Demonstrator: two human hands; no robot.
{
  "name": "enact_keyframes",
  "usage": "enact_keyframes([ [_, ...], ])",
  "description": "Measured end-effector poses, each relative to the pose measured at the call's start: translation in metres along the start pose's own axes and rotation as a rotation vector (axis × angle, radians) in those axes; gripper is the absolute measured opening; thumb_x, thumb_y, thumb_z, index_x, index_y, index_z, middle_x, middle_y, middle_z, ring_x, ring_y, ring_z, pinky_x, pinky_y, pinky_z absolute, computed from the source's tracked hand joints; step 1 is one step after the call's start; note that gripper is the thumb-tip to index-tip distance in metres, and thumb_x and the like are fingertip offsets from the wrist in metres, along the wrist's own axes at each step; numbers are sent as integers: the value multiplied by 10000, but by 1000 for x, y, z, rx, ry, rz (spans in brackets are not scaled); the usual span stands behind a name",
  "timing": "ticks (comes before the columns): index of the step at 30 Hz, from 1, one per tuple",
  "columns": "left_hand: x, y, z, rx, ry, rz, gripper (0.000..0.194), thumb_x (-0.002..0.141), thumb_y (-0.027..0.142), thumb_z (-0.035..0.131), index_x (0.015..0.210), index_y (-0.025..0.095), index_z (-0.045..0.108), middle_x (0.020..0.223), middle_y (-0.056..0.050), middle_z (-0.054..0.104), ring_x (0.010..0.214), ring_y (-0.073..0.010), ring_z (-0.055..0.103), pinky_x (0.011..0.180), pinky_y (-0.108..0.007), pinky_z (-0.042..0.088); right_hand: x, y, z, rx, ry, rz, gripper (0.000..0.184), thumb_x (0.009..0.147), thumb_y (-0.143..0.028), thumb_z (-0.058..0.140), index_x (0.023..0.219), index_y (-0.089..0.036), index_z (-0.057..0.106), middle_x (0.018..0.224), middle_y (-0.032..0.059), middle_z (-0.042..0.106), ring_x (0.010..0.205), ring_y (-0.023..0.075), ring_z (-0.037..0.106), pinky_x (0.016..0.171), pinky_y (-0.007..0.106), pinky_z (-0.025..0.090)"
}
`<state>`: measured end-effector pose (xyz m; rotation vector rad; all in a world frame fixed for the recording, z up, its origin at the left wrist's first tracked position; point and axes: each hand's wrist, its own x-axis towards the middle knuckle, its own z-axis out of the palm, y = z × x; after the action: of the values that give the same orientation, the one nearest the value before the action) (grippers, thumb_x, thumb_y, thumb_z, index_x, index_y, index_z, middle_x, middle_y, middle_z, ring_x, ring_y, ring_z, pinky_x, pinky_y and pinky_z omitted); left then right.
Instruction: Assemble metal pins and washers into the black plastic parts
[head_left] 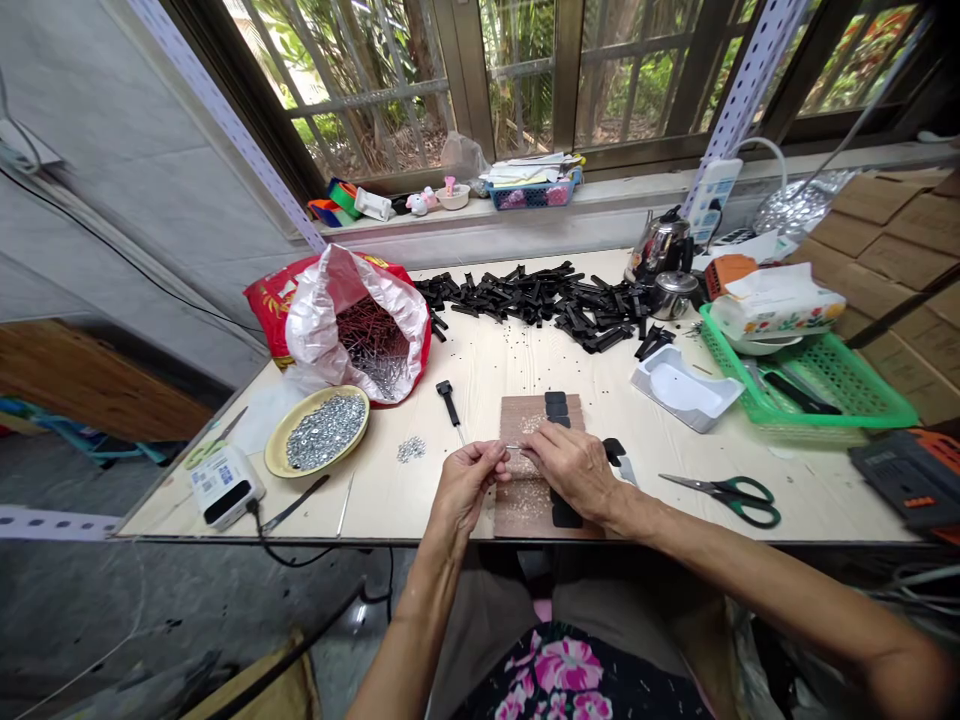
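My left hand [472, 480] pinches one end of a thin metal rod [513, 446] between thumb and fingertips. My right hand [574, 468] closes its fingers round the other end, so that tip is hidden. Both hands are above a brown board [517, 505] strewn with pale crumbs, with black pads [556, 410] along its right side. Left of the board lies a black piece with a metal shaft [448, 402]. Near it is a small pile of shiny metal bits [411, 449]. A yellow plate [276, 455] heaped with similar bits stands farther left.
A red bag [274, 315] of thin rods stands open behind the plate. Black plastic parts [540, 295] are heaped at the back. Green-handled scissors [739, 498], a white tray [682, 385] and a green basket [877, 405] lie right; a white box with a cable [225, 485] sits left.
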<state>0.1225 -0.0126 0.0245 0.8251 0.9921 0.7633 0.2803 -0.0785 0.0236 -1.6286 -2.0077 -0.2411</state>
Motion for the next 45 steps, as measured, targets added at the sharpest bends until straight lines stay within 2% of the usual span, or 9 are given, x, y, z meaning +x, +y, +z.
enact_keyframes([
  [4,0,-1,0,17,-1,5,361,497,348,844,668,86,665,588,-4,623,478,-51,517,509,-186,480,1,1,-3,-15,-29,2,318,977,-276,368,776,-179,595,721,30,587,682,129,520,599,260,318],
  [9,1,-3,-1,41,-14,10,354,511,352,838,671,88,665,567,6,611,471,-55,523,511,-191,479,0,5,-2,100,-76,3,229,963,-275,398,891,-168,588,824,43,595,753,133,548,628,234,365],
  [13,1,-3,-1,59,-37,8,356,525,362,831,686,92,666,570,5,613,469,-61,530,515,-199,481,-2,8,-2,80,-103,7,286,971,-288,375,822,-170,589,767,37,587,720,140,556,618,243,368],
  [18,3,-3,0,57,-28,-41,374,488,351,848,675,88,660,564,2,615,455,-56,526,510,-191,484,-3,8,-4,208,-139,28,200,948,-275,421,1002,-152,569,928,64,591,772,134,570,640,225,410],
  [23,4,-5,-4,85,-54,-48,365,526,357,835,688,88,648,587,4,623,455,-54,534,497,-185,487,-6,10,-1,232,-178,75,251,967,-277,376,925,-169,599,846,48,585,727,134,566,616,228,414],
  [30,1,-7,2,-3,-144,-110,356,588,366,809,723,83,642,643,-18,642,497,-57,556,531,-181,512,-12,20,-2,485,-131,134,169,944,-284,446,943,-198,591,863,33,594,788,146,576,707,251,452],
  [35,2,-11,9,12,-120,-133,358,627,351,788,823,78,664,691,-29,639,493,-58,561,521,-190,514,-20,28,-5,432,-165,179,153,935,-286,461,904,-196,581,853,27,600,769,146,574,679,256,444],
  [40,0,-19,7,205,61,99,529,718,436,678,1134,118,602,732,4,583,478,-52,494,437,-192,456,-13,65,-7,250,-137,191,162,939,-286,459,904,-206,595,885,23,596,789,140,566,630,235,420],
  [45,-4,-40,8,572,86,346,446,780,454,589,1099,145,637,809,-36,600,560,-102,530,521,-248,481,-2,107,11,34,-131,93,189,932,-249,466,814,-170,591,809,46,585,789,167,538,611,256,428],
])
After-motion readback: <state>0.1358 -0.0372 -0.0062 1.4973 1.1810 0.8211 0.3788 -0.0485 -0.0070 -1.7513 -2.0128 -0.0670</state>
